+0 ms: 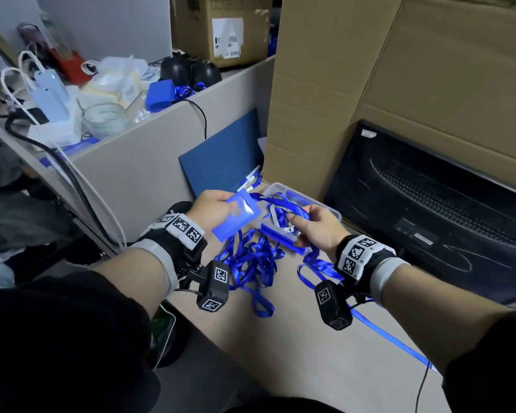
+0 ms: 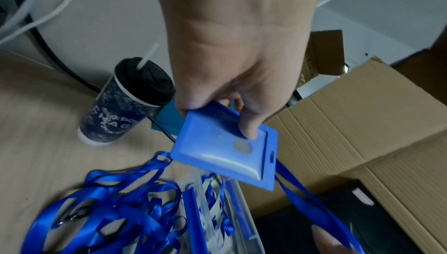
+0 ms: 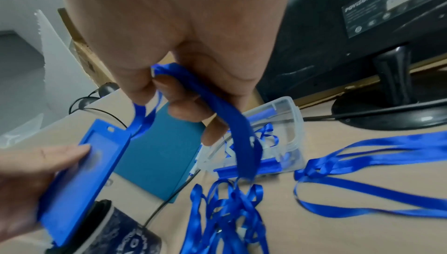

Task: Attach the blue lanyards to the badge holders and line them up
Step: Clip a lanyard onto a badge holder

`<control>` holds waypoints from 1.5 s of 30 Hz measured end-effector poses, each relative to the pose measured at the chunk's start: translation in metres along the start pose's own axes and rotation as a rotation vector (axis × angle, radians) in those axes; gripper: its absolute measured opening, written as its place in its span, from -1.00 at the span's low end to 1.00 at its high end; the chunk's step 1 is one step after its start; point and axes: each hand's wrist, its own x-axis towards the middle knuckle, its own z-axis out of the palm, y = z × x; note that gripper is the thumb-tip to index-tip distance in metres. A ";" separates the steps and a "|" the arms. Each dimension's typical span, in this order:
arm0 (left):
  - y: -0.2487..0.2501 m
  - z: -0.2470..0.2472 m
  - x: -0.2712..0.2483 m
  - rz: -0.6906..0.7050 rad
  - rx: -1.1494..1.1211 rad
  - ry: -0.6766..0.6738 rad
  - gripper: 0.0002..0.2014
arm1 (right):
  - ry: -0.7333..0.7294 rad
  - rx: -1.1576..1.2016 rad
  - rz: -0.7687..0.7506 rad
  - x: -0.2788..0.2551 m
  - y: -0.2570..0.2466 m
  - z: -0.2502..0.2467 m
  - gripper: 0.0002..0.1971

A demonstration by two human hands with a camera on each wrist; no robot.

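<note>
My left hand (image 1: pixel 212 211) pinches a blue badge holder (image 1: pixel 237 214) (image 2: pixel 225 153) (image 3: pixel 80 172) by its short end, thumb on its clear window, above the desk. Its slot end points toward my right hand. My right hand (image 1: pixel 313 226) (image 3: pixel 184 90) grips a blue lanyard (image 1: pixel 283 204) (image 3: pixel 239 134) with curled fingers; the strap hangs down into a tangled pile of lanyards (image 1: pixel 251 263) (image 2: pixel 116 210) (image 3: pixel 229 216) on the desk. More holders and straps lie in a clear plastic box (image 1: pixel 334 214) (image 3: pixel 292 116).
A dark patterned cup (image 2: pixel 121 109) with a lid and straw stands left of the pile. A blue folder (image 1: pixel 224 156) leans on the partition. A black monitor (image 1: pixel 435 204) and cardboard boxes (image 1: pixel 370 84) close off the right. One lanyard (image 1: pixel 385 335) lies stretched across the desk.
</note>
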 end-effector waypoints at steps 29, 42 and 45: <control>0.042 0.334 -0.108 -0.139 0.286 -1.600 -0.74 | 0.442 0.142 0.152 -0.238 0.134 -0.160 -0.82; 0.025 0.345 -0.092 0.036 0.687 -1.356 -0.95 | 0.734 0.218 0.300 -0.262 0.163 -0.171 -0.87; 0.026 0.345 -0.090 0.034 0.706 -1.375 -0.95 | 0.723 0.259 0.290 -0.255 0.153 -0.172 -0.89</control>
